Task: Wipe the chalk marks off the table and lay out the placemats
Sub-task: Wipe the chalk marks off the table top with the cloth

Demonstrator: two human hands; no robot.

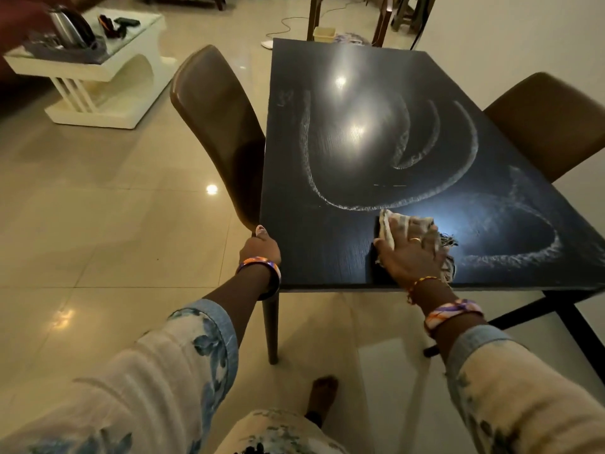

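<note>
A black table carries broad curved chalk smears across its middle and another loop of chalk at the near right. My right hand lies flat on a pale fringed cloth, pressing it onto the tabletop near the front edge. My left hand grips the table's near left corner, thumb on top. No placemats are in view.
A brown chair stands at the table's left side and another at its right. A white side table with a kettle is at the far left. A small beige bin sits beyond the table's far end.
</note>
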